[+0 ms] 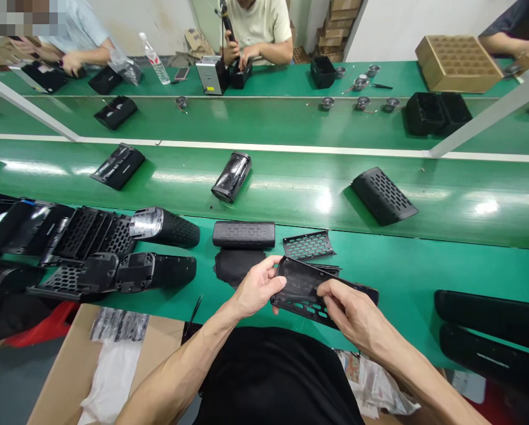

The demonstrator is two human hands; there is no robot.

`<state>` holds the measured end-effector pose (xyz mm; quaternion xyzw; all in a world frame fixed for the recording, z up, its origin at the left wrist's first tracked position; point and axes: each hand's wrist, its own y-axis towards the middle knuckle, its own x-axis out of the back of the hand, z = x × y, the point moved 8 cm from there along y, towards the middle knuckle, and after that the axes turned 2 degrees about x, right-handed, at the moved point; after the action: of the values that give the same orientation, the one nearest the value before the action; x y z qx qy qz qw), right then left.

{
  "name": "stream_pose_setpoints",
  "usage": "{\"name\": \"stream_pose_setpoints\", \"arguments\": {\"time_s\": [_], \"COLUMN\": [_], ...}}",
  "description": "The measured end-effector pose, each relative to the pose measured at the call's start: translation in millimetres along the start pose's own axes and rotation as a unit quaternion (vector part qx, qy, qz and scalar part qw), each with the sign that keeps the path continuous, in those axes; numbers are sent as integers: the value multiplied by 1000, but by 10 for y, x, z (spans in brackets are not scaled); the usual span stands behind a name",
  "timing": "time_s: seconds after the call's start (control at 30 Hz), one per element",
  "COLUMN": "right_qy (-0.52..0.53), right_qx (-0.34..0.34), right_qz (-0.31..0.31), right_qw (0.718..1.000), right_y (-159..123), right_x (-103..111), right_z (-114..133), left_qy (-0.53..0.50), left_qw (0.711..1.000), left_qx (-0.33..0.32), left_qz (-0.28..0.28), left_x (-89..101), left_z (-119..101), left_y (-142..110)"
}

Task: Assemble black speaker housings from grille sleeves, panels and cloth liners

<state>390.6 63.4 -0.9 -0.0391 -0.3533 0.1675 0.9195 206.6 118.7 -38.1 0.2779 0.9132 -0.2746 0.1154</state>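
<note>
My left hand (258, 288) grips the left end of a black perforated speaker grille (306, 308), thumb on top and fingers beneath. A thin dark cloth piece (299, 280) lies along the grille's hollow inner side. With bent fingers pressed together, my right hand (352, 308) holds the cloth near the grille's middle. Part of the grille's right half is behind that hand. Just beyond sit a stack of black cloth pieces (238, 267), another perforated grille (309, 244) lying flat, and a rounded black speaker housing (244, 234).
Black housings (158, 271) and grilles crowd the bench at left. Long black panels (490, 348) lie at right. Several speaker bodies, one (232, 177) in the middle, rest on the green conveyor (291, 177). A cardboard box (162, 336) stands below left. Co-workers sit across.
</note>
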Motion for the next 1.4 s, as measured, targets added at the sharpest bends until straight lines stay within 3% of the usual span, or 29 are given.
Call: {"name": "stream_pose_setpoints", "arguments": {"time_s": [0.13, 0.53, 1.1, 1.4], "right_qy": [-11, 11, 5, 4], "right_qx": [16, -30, 37, 75], "right_qz": [-4, -1, 79, 27], "right_qw": [1000, 999, 996, 997], "right_y": [8, 11, -24, -129], "right_x": [-28, -74, -18, 171], "right_z": [16, -41, 170, 175], "left_qy": [-5, -11, -29, -43], "left_qw": [1000, 1000, 999, 996], "left_qx": [2, 9, -35, -62], "left_qz": [-2, -11, -24, -39], "left_x": [8, 14, 19, 88], "left_z": [41, 85, 38, 21], "left_y": [11, 9, 1, -19]}}
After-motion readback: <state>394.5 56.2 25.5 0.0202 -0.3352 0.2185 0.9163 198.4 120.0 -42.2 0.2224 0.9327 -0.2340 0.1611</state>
